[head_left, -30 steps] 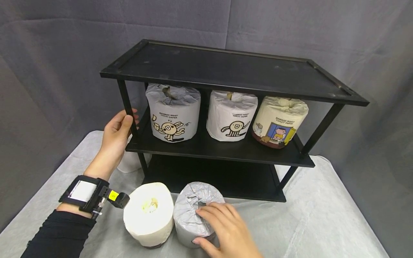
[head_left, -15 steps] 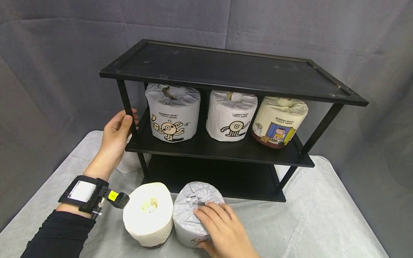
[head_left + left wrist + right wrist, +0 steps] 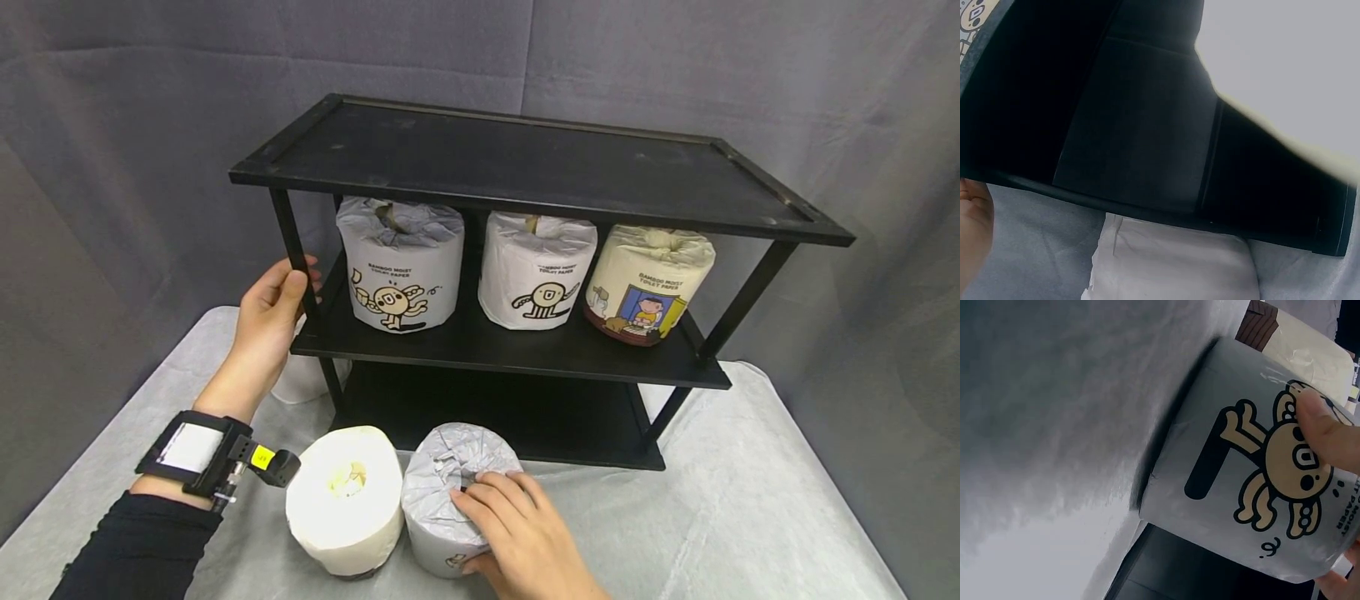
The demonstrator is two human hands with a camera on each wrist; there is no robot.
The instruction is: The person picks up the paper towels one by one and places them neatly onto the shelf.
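In the head view my left hand [image 3: 272,312] grips the left front post of a black shelf rack [image 3: 525,162], thumb in front and fingers behind. My right hand [image 3: 521,529] holds a grey-white wrapped toilet paper roll [image 3: 450,525] standing on the cloth before the rack. Its fingertips reach the hole on top while the thumb [image 3: 1322,425] presses the printed side, over a cartoon figure. A cream toilet paper roll [image 3: 345,500] stands close at its left. On the middle shelf are two white printed rolls [image 3: 408,267] and a cream one [image 3: 648,283].
Below the middle shelf lies a black bottom shelf [image 3: 487,408]. A white object [image 3: 300,379] shows partly behind the left post. Grey cloth [image 3: 750,492] covers the table, and grey curtains [image 3: 615,67] hang behind and at the sides.
My right hand has shifted slightly left, its fingertips at the roll's hole and its thumb now against the roll's side. The left hand keeps its grip on the post.
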